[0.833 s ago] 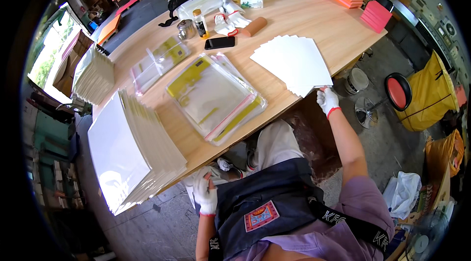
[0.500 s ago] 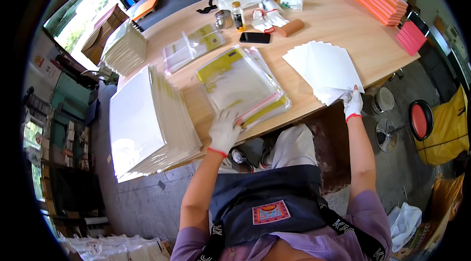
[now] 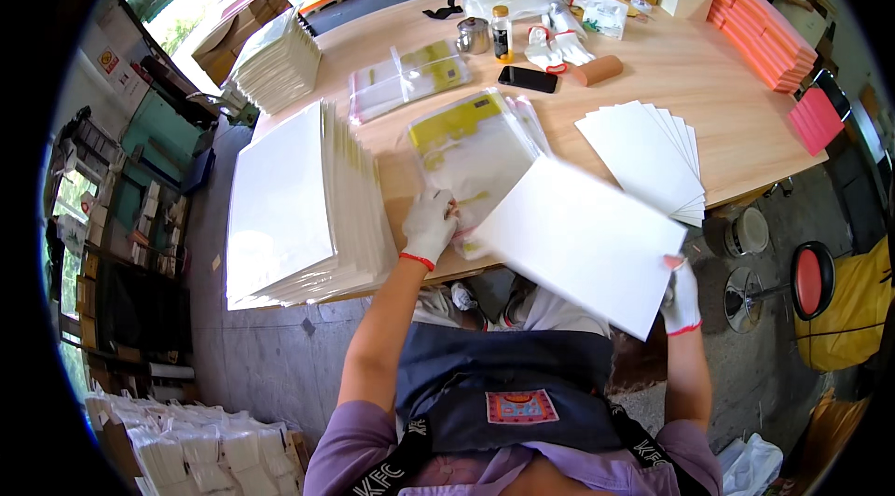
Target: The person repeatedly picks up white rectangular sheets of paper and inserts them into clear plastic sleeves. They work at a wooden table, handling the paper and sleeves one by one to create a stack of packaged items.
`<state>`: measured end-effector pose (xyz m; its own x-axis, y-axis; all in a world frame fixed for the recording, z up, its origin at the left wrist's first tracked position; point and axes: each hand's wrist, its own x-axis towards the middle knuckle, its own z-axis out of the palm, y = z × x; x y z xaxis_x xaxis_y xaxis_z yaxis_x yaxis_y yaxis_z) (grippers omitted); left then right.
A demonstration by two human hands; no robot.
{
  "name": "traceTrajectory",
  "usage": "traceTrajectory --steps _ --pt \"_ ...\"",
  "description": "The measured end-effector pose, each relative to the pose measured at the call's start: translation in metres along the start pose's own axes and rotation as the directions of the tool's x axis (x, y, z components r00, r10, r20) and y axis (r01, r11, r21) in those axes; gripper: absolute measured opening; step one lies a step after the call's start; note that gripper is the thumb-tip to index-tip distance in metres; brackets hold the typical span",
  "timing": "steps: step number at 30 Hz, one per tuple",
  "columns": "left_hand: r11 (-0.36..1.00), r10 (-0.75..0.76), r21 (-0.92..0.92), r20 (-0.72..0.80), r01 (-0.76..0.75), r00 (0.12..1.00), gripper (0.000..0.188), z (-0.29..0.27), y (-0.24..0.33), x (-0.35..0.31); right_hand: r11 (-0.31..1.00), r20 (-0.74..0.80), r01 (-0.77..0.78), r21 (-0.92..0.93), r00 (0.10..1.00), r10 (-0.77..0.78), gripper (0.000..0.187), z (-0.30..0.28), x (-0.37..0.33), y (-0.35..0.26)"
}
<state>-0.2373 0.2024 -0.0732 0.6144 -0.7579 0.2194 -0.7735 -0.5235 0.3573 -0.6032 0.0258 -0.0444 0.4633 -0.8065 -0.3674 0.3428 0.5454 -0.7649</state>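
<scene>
A wide wooden counter (image 3: pixel 671 58) is covered with several groups of goods. At its left edge a tall stack of sleeved white sheets (image 3: pixel 280 198) is set, its layers fanned on the right side; behind it a second sleeved stack (image 3: pixel 275 62) is placed. Toward the far right corner, orange boards (image 3: pixel 760 25) are piled. Just right of the tall stack, a pile of clear bags (image 3: pixel 480 146), printed in yellow-green, is laid flat. Over the lower right part of this pile a single white sheet (image 3: pixel 583 240) is held aslant, slightly blurred, its right edge gripped by the right hand (image 3: pixel 683 294), with the thumb laid on top. Whether its left end is inside a bag cannot be told. Beyond the held sheet, more white sheets (image 3: pixel 643 156) are spread in a fan on the counter. A tied bundle of bags (image 3: pixel 410 81) is left behind the clear pile. At that pile's lower left edge, the film of the top bag (image 3: pixel 463 233) is pinched by the curled fingers of the left hand (image 3: pixel 430 224). Farther back, a brown roll (image 3: pixel 598 70), a black phone (image 3: pixel 528 78) and a bottle (image 3: pixel 502 34) are grouped near one another.
</scene>
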Motion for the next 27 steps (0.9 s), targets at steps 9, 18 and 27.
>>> traceTrajectory --steps 9,18,27 --pt "0.924 0.139 -0.361 0.012 -0.125 0.990 0.022 -0.014 0.004 0.003 0.984 0.097 -0.117 0.134 0.990 0.105 0.025 -0.011 -0.012 0.068" --pt "0.920 0.176 -0.367 0.069 -0.139 0.982 0.033 -0.027 0.024 -0.010 0.979 0.102 -0.101 0.179 0.991 0.084 0.021 -0.015 -0.017 0.097" --pt "-0.285 -0.361 -0.957 0.161 0.056 0.919 0.055 0.091 0.088 -0.061 0.994 0.151 -0.097 0.059 0.985 0.087 0.031 0.016 -0.072 0.076"
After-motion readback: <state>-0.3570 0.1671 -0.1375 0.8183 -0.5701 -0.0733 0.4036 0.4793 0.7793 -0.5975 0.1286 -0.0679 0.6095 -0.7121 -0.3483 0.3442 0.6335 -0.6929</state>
